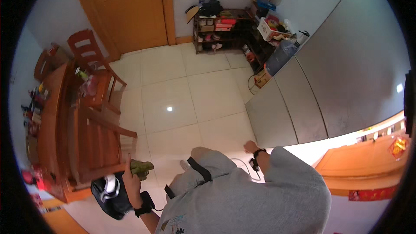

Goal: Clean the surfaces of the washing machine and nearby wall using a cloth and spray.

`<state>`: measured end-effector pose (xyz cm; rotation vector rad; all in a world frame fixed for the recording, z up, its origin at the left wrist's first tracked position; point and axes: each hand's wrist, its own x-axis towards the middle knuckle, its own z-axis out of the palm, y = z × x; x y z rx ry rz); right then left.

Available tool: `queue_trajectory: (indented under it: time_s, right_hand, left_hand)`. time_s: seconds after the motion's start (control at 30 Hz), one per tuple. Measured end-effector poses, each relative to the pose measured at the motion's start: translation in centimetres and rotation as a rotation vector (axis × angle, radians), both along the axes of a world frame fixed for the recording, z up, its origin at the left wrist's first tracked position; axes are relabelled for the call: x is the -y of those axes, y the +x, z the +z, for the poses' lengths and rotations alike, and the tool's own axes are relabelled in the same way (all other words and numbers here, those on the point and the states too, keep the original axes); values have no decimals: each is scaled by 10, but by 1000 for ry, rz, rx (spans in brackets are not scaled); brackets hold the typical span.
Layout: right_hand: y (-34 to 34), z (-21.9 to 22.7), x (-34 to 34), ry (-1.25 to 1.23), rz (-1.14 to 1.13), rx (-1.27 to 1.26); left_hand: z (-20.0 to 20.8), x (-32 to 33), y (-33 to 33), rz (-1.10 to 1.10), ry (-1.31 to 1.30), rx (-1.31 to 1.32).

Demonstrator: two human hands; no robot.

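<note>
My left hand (132,185) is at the lower left with its index finger stretched out. Its other fingers are closed around an olive-green, lumpy thing (141,169) whose kind I cannot make out. Just left of that hand is a black, bag-like thing (113,200) with a white piece (111,183) on it. My right hand (250,147) hangs low beside the grey cabinet front, over the floor. Nothing shows in it, and its fingers are too small to read. Both wrists wear black bands with a cable.
Wooden chairs (102,145) stand at the left by a wooden table (52,134) bearing bottles and small items. A shoe rack (223,37) fills the far corner, near a large water bottle (281,56). A tall grey refrigerator-like cabinet (346,69) borders the right. An orange door (125,13) is at the back.
</note>
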<state>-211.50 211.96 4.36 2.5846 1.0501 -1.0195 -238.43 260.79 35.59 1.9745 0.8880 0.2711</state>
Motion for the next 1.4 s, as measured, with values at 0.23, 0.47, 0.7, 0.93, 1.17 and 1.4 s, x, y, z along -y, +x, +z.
queue_trajectory:
  time_s: [0.23, 0.47, 0.7, 0.93, 1.17, 1.4]
  right_hand:
    - [-92, 17, 33, -365, -922, -468]
    - [117, -12, -116, -529, -401, -213]
    - [369, 64, -572, 539, -733, -233]
    - [315, 162, -939, 797, 284, -88]
    - [240, 157, -1091, 572, 893, -248]
    - [209, 157, -1271, 678, 920, -415]
  left_hand:
    - [4, -160, 85, -168, 20, 44]
    - [0, -280, 138, 71, 38, 57]
    - [14, -380, 176, 428, 216, -24]
    - [7, -422, 167, 867, 194, -18]
    - [18, -456, 150, 1252, 46, -82]
    - [34, -447, 151, 1744, -72, -92]
